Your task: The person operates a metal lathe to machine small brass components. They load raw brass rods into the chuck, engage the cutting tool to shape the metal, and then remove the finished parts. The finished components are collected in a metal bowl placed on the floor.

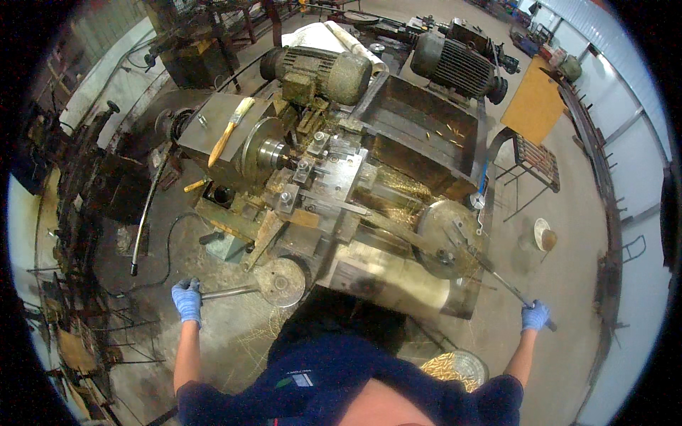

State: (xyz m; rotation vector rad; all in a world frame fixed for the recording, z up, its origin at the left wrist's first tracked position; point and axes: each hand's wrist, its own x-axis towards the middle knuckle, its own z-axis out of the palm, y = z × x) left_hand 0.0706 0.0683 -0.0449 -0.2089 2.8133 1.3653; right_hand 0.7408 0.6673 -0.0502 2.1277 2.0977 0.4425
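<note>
A metal lathe fills the middle, with a round chuck (271,153) facing a tool slide (339,174) that carries several bolted tool blocks. My left hand (187,301), in a blue glove, is closed around the end of a short metal lever (231,292). That lever runs into a round hub (281,282) at the lathe's near left. Out to the right, my right hand (535,317), also gloved in blue, grips a long lever (503,279) near its end. This one joins a large round disc (447,240) at the machine's right side.
A wooden-handled brush (231,133) lies on the headstock (226,128). Behind the slide are a deep metal tray (419,121) with a few brass pieces and two motors (320,74). A bucket (472,369) of brass-coloured parts stands beside me. A rack (529,160) stands at right.
</note>
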